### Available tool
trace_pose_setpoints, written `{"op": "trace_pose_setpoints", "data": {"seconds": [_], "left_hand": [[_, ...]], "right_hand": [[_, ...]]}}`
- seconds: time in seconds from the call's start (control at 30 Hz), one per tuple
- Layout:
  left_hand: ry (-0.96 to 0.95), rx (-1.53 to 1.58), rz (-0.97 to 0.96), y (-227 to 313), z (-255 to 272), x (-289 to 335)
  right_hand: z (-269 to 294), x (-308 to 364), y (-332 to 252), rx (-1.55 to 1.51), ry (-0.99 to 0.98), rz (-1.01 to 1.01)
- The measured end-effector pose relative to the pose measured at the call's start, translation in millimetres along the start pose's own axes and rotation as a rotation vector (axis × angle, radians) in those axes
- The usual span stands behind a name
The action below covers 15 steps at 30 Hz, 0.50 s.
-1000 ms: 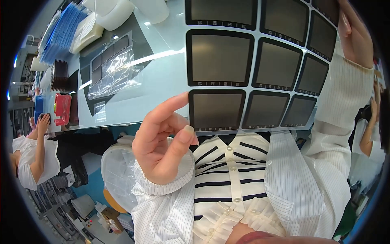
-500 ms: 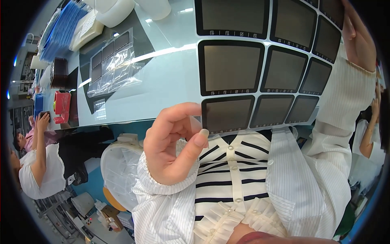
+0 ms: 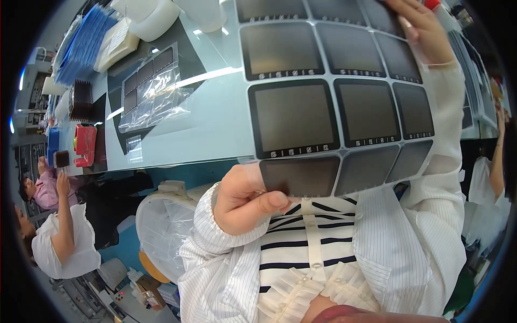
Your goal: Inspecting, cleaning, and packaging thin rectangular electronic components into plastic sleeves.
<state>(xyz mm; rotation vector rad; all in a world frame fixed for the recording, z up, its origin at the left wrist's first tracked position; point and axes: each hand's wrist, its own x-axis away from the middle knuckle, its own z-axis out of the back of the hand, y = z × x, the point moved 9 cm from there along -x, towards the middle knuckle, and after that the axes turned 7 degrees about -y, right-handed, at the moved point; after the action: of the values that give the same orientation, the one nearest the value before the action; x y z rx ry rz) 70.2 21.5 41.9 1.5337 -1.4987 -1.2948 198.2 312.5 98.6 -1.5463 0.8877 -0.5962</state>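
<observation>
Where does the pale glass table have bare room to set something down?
The pale glass table is bare between the clear crinkled plastic bag and the held pale sheet of dark rectangles, down to the table's near edge; the sheet hides what is behind. The far left is crowded: blue stacked sheets, cream stack, white rounded object.

Ref: red tape dispenser (image 3: 85, 145) on worktop (image 3: 215, 121). Just behind it: brown ridged block (image 3: 81, 100); farther behind: blue sheet stack (image 3: 83, 43). Just left of it: blue box (image 3: 53, 139). Lower right of it: white bin (image 3: 141, 229) with clear liner (image 3: 167, 231). Lower left of it: co-worker in pink (image 3: 48, 192), another in white (image 3: 64, 242).
</observation>
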Motion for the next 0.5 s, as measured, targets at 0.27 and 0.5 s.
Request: {"op": "trace_pose_setpoints", "data": {"seconds": [0.27,0.5], "left_hand": [[0.025,0.526,-0.107,-7.9,0.8,12.1],[-0.085,0.350,-0.323,14.7,8.5,14.9]], "right_hand": [[-54.5,0.8,98.9,0.120,-0.351,-0.217],[-66.4,16.7,130.8,0.105,-0.384,-0.401]]}}
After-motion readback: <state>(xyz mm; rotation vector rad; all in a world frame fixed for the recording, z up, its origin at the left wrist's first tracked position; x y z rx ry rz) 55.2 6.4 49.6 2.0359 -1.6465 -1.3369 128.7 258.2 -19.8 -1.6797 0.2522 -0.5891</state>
